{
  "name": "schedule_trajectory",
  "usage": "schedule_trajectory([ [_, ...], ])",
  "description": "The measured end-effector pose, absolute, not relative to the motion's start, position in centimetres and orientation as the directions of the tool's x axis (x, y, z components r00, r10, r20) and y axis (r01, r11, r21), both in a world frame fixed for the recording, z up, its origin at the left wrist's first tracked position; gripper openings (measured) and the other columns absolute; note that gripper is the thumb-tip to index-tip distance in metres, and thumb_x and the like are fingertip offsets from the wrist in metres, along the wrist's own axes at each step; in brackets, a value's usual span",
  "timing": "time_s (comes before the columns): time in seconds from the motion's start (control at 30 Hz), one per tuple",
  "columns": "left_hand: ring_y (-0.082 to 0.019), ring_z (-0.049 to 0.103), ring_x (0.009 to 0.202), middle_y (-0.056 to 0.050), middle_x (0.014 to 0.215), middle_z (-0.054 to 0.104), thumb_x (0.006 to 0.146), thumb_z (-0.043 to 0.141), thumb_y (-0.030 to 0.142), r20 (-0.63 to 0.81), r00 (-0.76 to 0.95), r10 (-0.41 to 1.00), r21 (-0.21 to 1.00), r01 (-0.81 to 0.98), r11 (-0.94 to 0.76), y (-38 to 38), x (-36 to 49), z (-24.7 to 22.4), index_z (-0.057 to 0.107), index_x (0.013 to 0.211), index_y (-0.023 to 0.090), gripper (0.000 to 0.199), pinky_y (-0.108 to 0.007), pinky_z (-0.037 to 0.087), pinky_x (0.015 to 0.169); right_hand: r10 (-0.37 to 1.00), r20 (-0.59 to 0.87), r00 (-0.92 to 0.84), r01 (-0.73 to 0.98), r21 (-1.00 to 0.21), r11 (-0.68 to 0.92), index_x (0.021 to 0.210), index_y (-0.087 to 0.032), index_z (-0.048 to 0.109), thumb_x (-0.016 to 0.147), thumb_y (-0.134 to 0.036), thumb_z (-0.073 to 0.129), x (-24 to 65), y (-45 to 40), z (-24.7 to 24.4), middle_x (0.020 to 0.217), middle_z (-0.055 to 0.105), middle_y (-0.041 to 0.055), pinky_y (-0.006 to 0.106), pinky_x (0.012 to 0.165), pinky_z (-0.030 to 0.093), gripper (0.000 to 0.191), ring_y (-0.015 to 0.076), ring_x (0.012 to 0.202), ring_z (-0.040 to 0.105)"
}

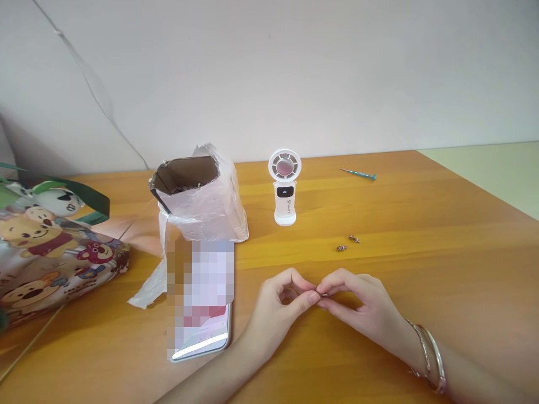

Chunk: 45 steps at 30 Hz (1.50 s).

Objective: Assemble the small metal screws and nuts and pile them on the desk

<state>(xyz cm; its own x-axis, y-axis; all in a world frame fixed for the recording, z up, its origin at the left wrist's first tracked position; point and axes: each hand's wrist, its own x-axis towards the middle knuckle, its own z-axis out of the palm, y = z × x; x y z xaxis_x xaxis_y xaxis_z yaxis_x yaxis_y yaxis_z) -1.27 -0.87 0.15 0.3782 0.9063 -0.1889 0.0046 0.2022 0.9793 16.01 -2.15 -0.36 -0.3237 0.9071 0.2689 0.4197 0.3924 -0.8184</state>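
Note:
My left hand (282,308) and my right hand (364,303) meet over the table, fingertips nearly touching. Both pinch a small metal screw-like part (323,295) between thumb and fingers; most of it is hidden by the fingertips. Just beyond the hands, two similar small metal parts lie on the wood, one (341,248) nearer and the other (354,238) slightly farther right. Two thin metal bangles (433,359) circle my right wrist.
A white handheld fan (285,196) stands upright mid-table. Left of it is an open cardboard box (202,207) in white plastic wrap. A phone (206,342), partly pixelated, lies before it. A cartoon-print bag (54,252) sits far left; a teal screwdriver-like tool (360,174) lies behind right.

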Motion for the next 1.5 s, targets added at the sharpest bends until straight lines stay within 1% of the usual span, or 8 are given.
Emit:
schedule_trajectory([
  [0.2, -0.012, 0.058, 0.062, -0.001, 0.065, 0.067, 0.07, 0.069, 0.03, -0.206, 0.37, 0.906, 0.971, -0.039, 0.237, -1.0, -1.1, 0.3, 0.054, 0.063, 0.015, 0.023, -0.022, 0.042, 0.06, 0.917, 0.272, -0.293, 0.434, -0.817, 0.381, 0.071, -0.025, 0.06, 0.081, -0.035, 0.06, 16.2, -2.2, -0.6, 0.063, 0.066, -0.003, 0.023, 0.053, 0.048, 0.013, 0.0122, 0.055, 0.061],
  [0.5, -0.017, 0.06, 0.062, -0.004, 0.064, 0.068, 0.071, 0.068, 0.03, -0.185, 0.309, 0.933, 0.983, 0.051, 0.178, -1.3, -1.0, 0.5, 0.056, 0.061, 0.015, 0.022, -0.026, 0.043, 0.059, 0.966, 0.046, -0.253, 0.195, -0.976, 0.097, 0.066, -0.022, 0.055, 0.075, -0.031, 0.065, 15.6, -2.4, -0.4, 0.06, 0.063, -0.0033, 0.024, 0.052, 0.051, 0.017, 0.0118, 0.052, 0.06],
  [0.63, -0.014, 0.055, 0.06, -0.002, 0.063, 0.064, 0.071, 0.068, 0.032, -0.14, 0.293, 0.946, 0.987, 0.12, 0.109, -1.3, -1.1, 0.6, 0.057, 0.061, 0.015, 0.022, -0.024, 0.04, 0.058, 0.96, 0.047, -0.275, 0.205, -0.973, 0.107, 0.068, -0.022, 0.054, 0.078, -0.03, 0.062, 15.6, -2.3, -0.1, 0.061, 0.064, -0.0037, 0.023, 0.053, 0.05, 0.015, 0.0112, 0.054, 0.06],
  [0.8, -0.013, 0.052, 0.06, -0.001, 0.062, 0.06, 0.071, 0.067, 0.034, -0.142, 0.286, 0.948, 0.982, 0.159, 0.1, -1.1, -1.1, 0.5, 0.058, 0.063, 0.015, 0.022, -0.024, 0.04, 0.057, 0.938, 0.132, -0.322, 0.335, -0.91, 0.243, 0.078, -0.024, 0.056, 0.08, -0.03, 0.061, 15.9, -2.1, 0.1, 0.07, 0.068, -0.0032, 0.021, 0.061, 0.051, 0.008, 0.0128, 0.067, 0.065],
  [1.03, -0.015, 0.057, 0.064, -0.003, 0.068, 0.064, 0.074, 0.064, 0.032, -0.126, 0.3, 0.945, 0.986, 0.143, 0.087, -0.8, -1.4, 0.1, 0.058, 0.067, 0.016, 0.019, -0.025, 0.043, 0.061, 0.883, 0.263, -0.389, 0.404, -0.812, 0.421, 0.088, -0.024, 0.058, 0.086, -0.026, 0.054, 16.7, -1.6, -0.5, 0.071, 0.069, -0.0053, 0.017, 0.06, 0.049, 0.005, 0.0091, 0.063, 0.065],
  [1.27, -0.018, 0.061, 0.076, -0.003, 0.08, 0.068, 0.079, 0.058, 0.03, -0.032, 0.348, 0.937, 0.957, 0.283, -0.072, -0.1, -1.7, 0.3, 0.064, 0.077, 0.019, 0.013, -0.029, 0.044, 0.07, 0.773, 0.516, -0.368, 0.616, -0.488, 0.619, 0.085, -0.024, 0.062, 0.088, -0.023, 0.052, 17.2, -1.4, -0.9, 0.074, 0.07, -0.0046, 0.021, 0.059, 0.045, 0.01, 0.0091, 0.06, 0.064],
  [1.37, -0.019, 0.06, 0.087, -0.002, 0.088, 0.068, 0.081, 0.056, 0.026, 0.021, 0.354, 0.935, 0.923, 0.352, -0.154, 0.4, -2.1, 0.7, 0.066, 0.083, 0.022, 0.012, -0.031, 0.043, 0.077, 0.757, 0.564, -0.33, 0.682, -0.412, 0.604, 0.082, -0.024, 0.062, 0.088, -0.023, 0.051, 18.4, -0.6, -0.7, 0.077, 0.071, -0.003, 0.021, 0.062, 0.046, 0.013, 0.0102, 0.064, 0.064],
  [1.5, -0.018, 0.06, 0.087, 0.0, 0.087, 0.068, 0.08, 0.051, 0.013, 0.073, 0.375, 0.924, 0.883, 0.406, -0.234, 0.7, -2.6, 1.3, 0.066, 0.082, 0.023, 0.018, -0.032, 0.043, 0.079, 0.845, 0.519, -0.126, 0.856, -0.374, 0.357, 0.08, -0.025, 0.063, 0.086, -0.031, 0.051, 21.2, 1.2, -0.5, 0.079, 0.067, -0.0005, 0.024, 0.06, 0.048, 0.014, 0.014, 0.07, 0.063],
])
